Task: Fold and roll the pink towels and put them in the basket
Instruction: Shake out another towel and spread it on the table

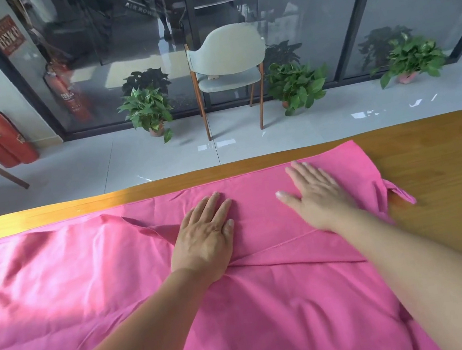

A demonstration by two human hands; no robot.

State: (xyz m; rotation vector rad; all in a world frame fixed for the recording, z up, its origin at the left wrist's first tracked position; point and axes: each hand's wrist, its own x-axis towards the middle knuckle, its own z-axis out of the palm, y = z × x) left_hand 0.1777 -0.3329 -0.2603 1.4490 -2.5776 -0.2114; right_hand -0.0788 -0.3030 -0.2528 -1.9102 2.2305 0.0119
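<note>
Flat on the wooden tabletop (430,151) lies a pink towel (88,271), rumpled at its left end. Both hands press on its folded right part: the left hand (206,238) and right hand (316,195) rest palm-down, each grip apart with fingers straight, clamping nothing. A grey chair (226,61) stands beyond.

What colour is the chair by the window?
Pale grey chair with brown wooden legs, in the head view.
</note>
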